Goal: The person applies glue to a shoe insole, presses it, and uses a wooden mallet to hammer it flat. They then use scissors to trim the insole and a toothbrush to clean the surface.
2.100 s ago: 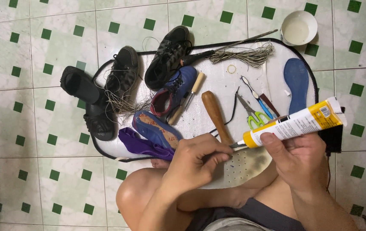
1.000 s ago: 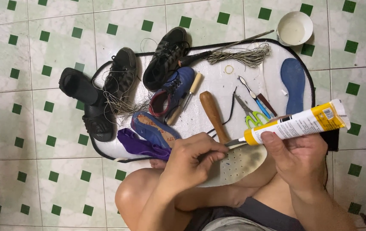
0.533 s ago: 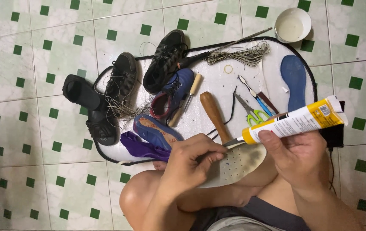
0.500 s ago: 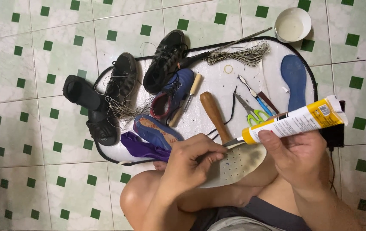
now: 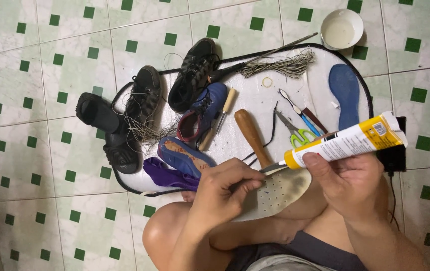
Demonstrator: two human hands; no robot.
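Around the wooden handle (image 5: 251, 134) the mat (image 5: 320, 70) is crowded: blue shoe (image 5: 202, 113) and awl (image 5: 218, 118) close left, scissors (image 5: 295, 131) close right. Above it, bare mat lies below the cord bundle (image 5: 280, 65). Open floor (image 5: 34, 211) stretches far left of it, past the black shoes (image 5: 124, 120).

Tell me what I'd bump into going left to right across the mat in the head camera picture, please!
Black sandal → black shoe → blue shoe → wooden handle → green-handled scissors → blue insole. Lower down, the left hand holds a pale insole, and the right hand holds the yellow glue tube.
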